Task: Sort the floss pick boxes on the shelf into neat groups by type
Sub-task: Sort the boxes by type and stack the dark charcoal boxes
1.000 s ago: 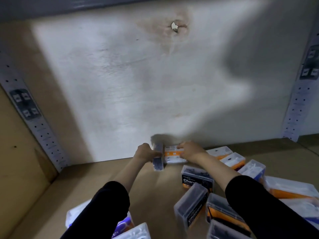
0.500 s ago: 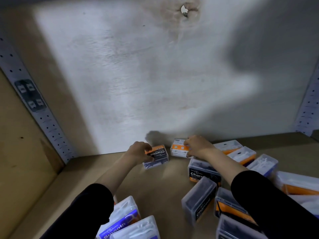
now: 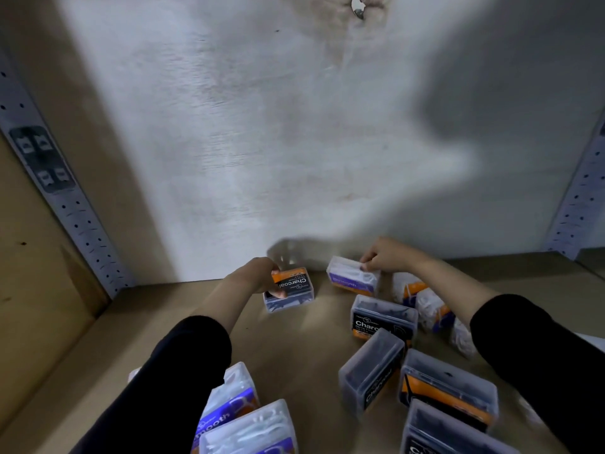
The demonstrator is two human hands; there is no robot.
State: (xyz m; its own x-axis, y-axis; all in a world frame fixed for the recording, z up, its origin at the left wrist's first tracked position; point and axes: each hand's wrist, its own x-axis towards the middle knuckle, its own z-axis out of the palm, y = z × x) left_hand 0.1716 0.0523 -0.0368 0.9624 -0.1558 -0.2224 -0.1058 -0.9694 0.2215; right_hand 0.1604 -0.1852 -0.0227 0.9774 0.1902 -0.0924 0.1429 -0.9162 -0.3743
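My left hand [image 3: 258,276] grips a black-and-orange Charcoal floss pick box [image 3: 289,290] lying flat on the shelf near the back wall. My right hand [image 3: 386,257] pinches the top of a clear box with white picks and a purple label [image 3: 352,278], just right of the Charcoal box. Several more Charcoal boxes [image 3: 381,319] lie scattered at the lower right. White-pick boxes with orange and purple labels [image 3: 425,299] sit under my right forearm. Two purple Smooth boxes [image 3: 229,407] lie at the front, by my left sleeve.
The brown shelf board [image 3: 137,329] runs left to a tan side panel. A white back wall [image 3: 262,142] stands right behind the two held boxes. Perforated metal uprights stand at the left [image 3: 65,204] and right [image 3: 579,208] corners.
My left hand has carried the Charcoal box left and laid it flat, apart from the right hand's box. The right hand now holds a purple-labelled box. The view has tilted down.
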